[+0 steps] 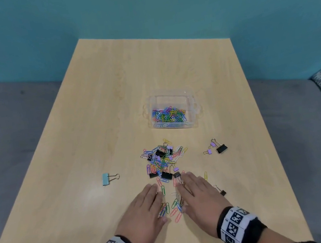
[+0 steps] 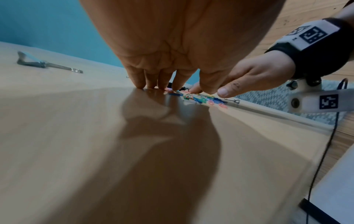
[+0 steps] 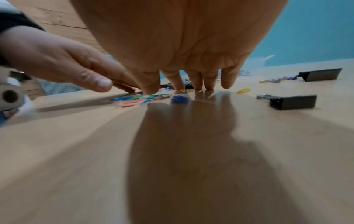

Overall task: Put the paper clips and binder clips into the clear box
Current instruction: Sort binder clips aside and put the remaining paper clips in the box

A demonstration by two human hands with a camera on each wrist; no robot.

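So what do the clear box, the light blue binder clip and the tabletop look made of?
Clear box: transparent plastic, apparently; the clips show through its walls. Light blue binder clip: painted body, bare wire handles, likely metal. Tabletop: pale wood-grain surface, glossy enough to reflect; laminate or veneer, can't tell.

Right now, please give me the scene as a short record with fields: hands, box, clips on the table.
left hand: flat, fingers straight, fingertips on table
right hand: flat, fingers straight, beside the left
between hands: loose paper clips
clear box: open, holds many paper clips, no binder clips seen
main pile: mixed clips, between box and hands
blue binder clip: alone, left of pile
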